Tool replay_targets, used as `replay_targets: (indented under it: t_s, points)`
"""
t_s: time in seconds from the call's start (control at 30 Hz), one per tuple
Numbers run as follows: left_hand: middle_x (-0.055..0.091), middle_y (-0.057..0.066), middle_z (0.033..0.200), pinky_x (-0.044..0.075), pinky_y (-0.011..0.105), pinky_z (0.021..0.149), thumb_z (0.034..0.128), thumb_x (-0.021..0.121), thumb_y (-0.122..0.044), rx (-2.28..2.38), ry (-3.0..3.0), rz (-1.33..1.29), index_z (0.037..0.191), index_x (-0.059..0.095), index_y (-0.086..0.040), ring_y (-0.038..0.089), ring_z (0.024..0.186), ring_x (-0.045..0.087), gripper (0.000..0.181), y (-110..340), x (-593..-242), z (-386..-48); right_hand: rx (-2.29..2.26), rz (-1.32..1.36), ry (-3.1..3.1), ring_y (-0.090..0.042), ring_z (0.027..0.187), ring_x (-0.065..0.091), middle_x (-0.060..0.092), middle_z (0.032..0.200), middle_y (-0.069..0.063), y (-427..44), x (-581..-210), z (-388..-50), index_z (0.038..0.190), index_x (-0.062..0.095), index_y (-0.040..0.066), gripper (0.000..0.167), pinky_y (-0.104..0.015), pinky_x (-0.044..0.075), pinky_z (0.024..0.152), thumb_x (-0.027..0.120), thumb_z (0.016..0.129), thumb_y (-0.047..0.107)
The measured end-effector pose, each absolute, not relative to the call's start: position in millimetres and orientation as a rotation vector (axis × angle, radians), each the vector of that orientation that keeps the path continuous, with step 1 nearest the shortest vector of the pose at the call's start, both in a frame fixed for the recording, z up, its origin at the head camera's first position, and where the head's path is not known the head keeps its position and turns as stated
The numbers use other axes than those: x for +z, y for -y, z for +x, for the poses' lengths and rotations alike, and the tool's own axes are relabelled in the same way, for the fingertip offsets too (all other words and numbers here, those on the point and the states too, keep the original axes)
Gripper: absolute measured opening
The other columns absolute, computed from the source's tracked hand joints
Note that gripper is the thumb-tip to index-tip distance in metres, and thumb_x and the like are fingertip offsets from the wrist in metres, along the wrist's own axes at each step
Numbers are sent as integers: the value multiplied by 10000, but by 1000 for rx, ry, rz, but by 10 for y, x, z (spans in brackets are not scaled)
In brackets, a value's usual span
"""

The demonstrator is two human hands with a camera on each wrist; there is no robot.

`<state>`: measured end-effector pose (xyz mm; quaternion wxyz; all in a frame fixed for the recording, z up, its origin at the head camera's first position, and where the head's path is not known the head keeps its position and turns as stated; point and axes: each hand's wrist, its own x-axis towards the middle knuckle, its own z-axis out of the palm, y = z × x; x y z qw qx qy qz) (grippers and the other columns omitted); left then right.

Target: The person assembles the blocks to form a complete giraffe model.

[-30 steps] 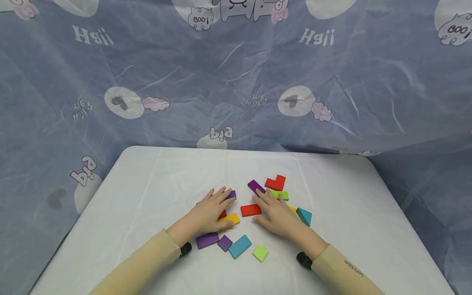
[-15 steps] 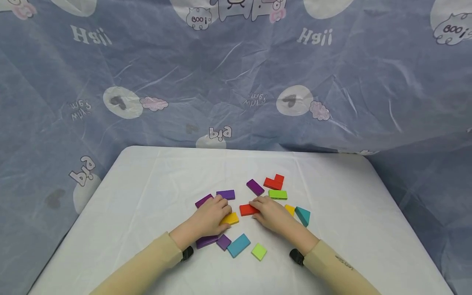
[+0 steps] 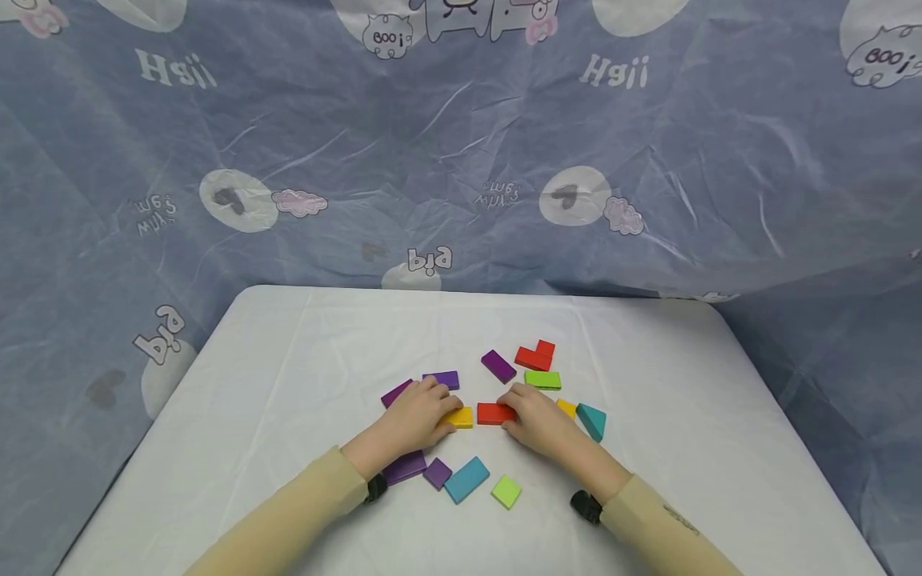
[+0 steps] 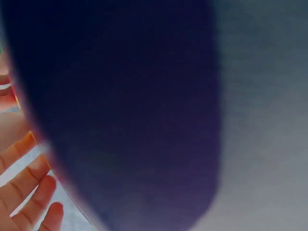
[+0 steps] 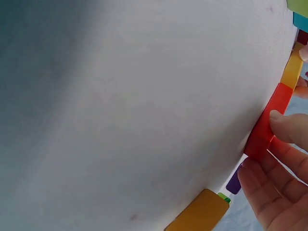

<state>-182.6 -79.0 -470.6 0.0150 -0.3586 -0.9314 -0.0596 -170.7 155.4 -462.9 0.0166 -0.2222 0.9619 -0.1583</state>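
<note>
Near the middle of the table, my left hand (image 3: 409, 420) pinches a yellow rectangular block (image 3: 463, 418) between thumb and fingers. Facing it, my right hand (image 3: 542, 422) grips the right end of a red rectangular block (image 3: 493, 414). The two blocks lie nearly in line, with a narrow gap in the head view. Seen from the right wrist, my thumb presses one side of the red block (image 5: 269, 122) and the fingers lie along the other. A dark blurred shape fills much of the left wrist view; only fingers (image 4: 29, 192) show at its left edge.
Behind the hands lie purple blocks (image 3: 499, 366), a red L-shaped group (image 3: 535, 357) and a green block (image 3: 543, 380). A teal triangular block (image 3: 592, 421) sits right of the right hand. Nearer are a blue block (image 3: 467, 480) and a lime square block (image 3: 507, 491).
Both hands went from spread fingers over the blocks to gripping. The yellow block has turned straighter and shifted slightly right; the red block also moved slightly right and nearer.
</note>
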Motion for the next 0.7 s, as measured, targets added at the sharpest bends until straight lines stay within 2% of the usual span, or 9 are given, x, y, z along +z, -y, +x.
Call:
replay_targets:
  t_s: [0.17,0.37,0.7]
  points:
    - [659,-2,1023,499,282,834,911,699,-348,-230,2932,-1108,1195,698,-172,150,908,535,334,768,-4689,-1828,-523,-685,-2957,-153,917,592,629,950,3,-1560,-4617,-1694,1086,726,92,289,-329,574,852,802,815,157]
    - [659,0,1030,512,254,847,906,709,-332,-284,2954,-1100,1200,701,-168,144,918,546,337,731,-4678,-1799,-526,-635,-2950,-152,934,611,654,982,14,-1567,-4623,-1687,1101,732,121,307,-332,571,877,812,810,178]
    - [643,6,1022,512,213,796,909,710,-317,-358,2983,-1077,1204,701,-149,126,896,522,339,722,-4698,-1753,-569,-619,-2926,-173,961,624,678,1008,-1,-1565,-4605,-1658,1093,733,102,302,-354,566,897,811,806,154]
